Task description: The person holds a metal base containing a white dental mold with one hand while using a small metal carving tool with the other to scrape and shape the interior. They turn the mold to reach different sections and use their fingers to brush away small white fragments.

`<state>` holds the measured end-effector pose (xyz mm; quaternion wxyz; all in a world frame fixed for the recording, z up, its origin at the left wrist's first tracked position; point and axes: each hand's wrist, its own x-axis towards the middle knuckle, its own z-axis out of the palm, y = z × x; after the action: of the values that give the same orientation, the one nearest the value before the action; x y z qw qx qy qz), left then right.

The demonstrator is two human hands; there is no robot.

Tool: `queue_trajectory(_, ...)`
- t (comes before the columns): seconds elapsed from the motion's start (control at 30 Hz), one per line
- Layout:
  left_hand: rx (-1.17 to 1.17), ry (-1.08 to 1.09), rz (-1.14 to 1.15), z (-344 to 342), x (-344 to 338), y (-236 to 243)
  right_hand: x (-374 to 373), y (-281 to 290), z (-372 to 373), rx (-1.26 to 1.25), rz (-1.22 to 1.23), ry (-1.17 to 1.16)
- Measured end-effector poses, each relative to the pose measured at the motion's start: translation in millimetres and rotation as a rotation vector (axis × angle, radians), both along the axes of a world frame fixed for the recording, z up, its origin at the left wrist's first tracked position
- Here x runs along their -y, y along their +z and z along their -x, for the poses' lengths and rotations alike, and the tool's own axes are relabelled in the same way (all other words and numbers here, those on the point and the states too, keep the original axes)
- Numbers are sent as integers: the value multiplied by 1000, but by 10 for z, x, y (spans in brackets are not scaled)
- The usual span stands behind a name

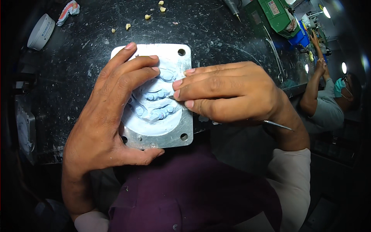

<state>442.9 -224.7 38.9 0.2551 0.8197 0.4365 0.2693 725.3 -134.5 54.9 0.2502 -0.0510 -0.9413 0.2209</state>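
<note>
Left hand (112,112) spread, clamps flask (183,83) steady; right hand (228,92), at 3 o'clock, pinches pick (278,125), tip on mould (154,102).

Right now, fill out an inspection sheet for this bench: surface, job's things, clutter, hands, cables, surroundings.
Surface: dark workbench, scratched and dusted with pale powder.
Job's things: square metal flask with corner holes, filled with pale blue plaster showing tooth-shaped hollows; thin metal tool.
Clutter: small yellowish tooth pieces scattered at the far edge; pink denture piece; white round container.
Hands: left hand grips the flask; right hand holds the tool, tip at the plaster.
Cables: nothing seen.
Surroundings: green machine; another person in a mask working to the right.
</note>
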Motion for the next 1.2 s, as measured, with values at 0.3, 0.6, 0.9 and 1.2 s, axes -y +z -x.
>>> queue_trajectory(0.3, -29, -170, 43, 146, -161, 24, 32, -131, 99, -120, 115, 0)
queue_trajectory(0.6, -27, -201, 36, 200, -204, 38, 121, -96, 145, -103, 54, -26)
queue_trajectory(0.9, -110, 45, -69, 374, -6, 215, 24, 4, 34, -45, 268, -21)
queue_trajectory(1.2, -152, 357, -92, -166, 125, 92, 35, -163, 172, -44, 112, -5)
